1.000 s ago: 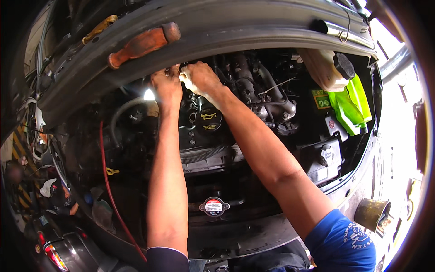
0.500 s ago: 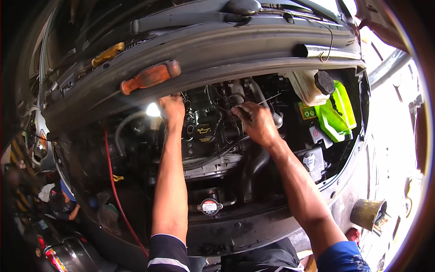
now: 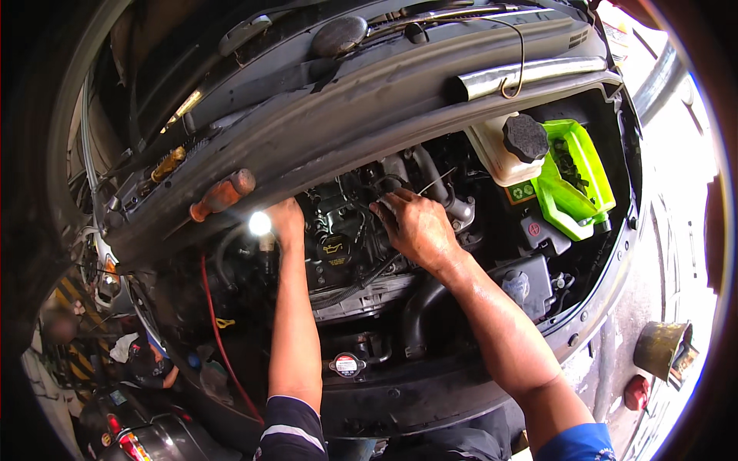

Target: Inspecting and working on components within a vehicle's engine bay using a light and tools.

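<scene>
My left hand [image 3: 287, 221] reaches under the edge of the dark cowl panel [image 3: 369, 127], at the back left of the car engine [image 3: 346, 223]. Its fingers are mostly hidden, so whether they grip anything cannot be seen. A bright lamp [image 3: 260, 223] shines right beside it. Over the engine's right half, my right hand [image 3: 420, 230] is closed, palm down, around a thin pale rod [image 3: 440, 180] whose end sticks out past the knuckles. The black oil filler cap [image 3: 335, 250] lies between my hands. Metal pipework [image 3: 461, 211] is just right of the right hand.
On the cowl rest an orange-handled screwdriver [image 3: 221, 196], a yellow-handled tool [image 3: 169, 164] and a metal tube [image 3: 530, 77]. At right are a black-capped reservoir [image 3: 486, 154], a bright green cut container [image 3: 544, 192] with small dark parts, and the battery. A red hose [image 3: 211, 307] hangs at left.
The whole view has shifted and tilted. My right hand has turned further palm down, and less of the rod shows. My left hand stays under the cowl edge.
</scene>
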Demonstrator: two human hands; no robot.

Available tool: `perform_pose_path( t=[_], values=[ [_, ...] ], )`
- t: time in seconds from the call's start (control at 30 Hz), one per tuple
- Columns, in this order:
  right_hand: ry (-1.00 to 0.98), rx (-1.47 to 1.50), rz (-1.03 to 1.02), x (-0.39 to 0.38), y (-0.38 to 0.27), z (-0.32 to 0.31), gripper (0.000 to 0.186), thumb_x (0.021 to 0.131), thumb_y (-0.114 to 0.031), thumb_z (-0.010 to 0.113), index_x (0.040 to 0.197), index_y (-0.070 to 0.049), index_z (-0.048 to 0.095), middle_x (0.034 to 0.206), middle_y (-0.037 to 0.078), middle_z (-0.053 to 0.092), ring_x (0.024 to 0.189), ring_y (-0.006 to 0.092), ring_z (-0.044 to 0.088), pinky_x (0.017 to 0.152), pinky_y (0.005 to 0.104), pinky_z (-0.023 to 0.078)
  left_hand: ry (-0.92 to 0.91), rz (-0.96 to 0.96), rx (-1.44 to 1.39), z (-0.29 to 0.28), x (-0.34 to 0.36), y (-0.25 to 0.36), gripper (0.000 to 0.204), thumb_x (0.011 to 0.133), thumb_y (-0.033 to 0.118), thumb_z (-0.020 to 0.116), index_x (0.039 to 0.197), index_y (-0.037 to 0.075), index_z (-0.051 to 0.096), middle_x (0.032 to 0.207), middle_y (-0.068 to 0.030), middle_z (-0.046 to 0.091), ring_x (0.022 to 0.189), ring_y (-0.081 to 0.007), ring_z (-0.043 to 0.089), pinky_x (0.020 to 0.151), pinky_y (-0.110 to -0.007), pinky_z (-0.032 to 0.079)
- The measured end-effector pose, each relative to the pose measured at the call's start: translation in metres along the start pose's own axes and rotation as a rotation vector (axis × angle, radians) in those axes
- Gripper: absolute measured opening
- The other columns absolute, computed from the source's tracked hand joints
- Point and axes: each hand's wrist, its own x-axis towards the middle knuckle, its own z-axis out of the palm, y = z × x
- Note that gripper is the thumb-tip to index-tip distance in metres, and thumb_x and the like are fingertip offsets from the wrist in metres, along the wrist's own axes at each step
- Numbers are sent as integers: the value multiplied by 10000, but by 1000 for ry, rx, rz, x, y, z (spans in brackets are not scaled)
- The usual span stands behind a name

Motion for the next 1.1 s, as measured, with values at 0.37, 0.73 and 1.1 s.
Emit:
perform_pose_path(
  t=[0.37,0.73,1.1],
  values=[
    [-92,-18,49,-1,1,3,291,1009,-279,616,1039,-7,714,1036,200,713,935,427,688,804,500,558,-71,-354,-228,-24,2,28,205,897,39,622,1067,-60,682,1032,-225,717,974,-365,673,894,-456,501],
    [-91,48,36,1,-11,-4,248,989,-242,651,1051,-7,699,1015,216,708,929,429,691,776,481,543,-96,-483,-460,-4,-16,37,208,977,81,673,1143,-44,671,981,-148,746,932,-242,692,831,-392,523],
    [-94,-139,-591,142,-12,94,256,957,-156,677,1173,-21,702,1070,230,718,929,426,668,858,483,528,-41,-462,-357,-8,-13,50,293,825,-168,560,1044,2,657,1025,-99,711,919,-210,718,760,-343,567]
  ],
)
